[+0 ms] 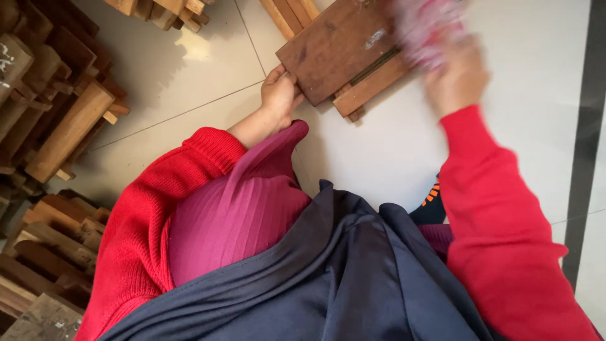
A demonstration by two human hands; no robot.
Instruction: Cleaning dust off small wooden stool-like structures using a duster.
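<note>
My left hand pinches the dark flat wooden board's corner; my blurred right hand clutches a pink rag, mid-wipe.

Board and cloth on the tiled floor

A dark brown wooden board lies tilted on lighter wooden battens, its near corner gripped, with a pale smear and a slot near its right edge. A pink-and-white cloth, blurred, presses on the board's upper right part.
</note>
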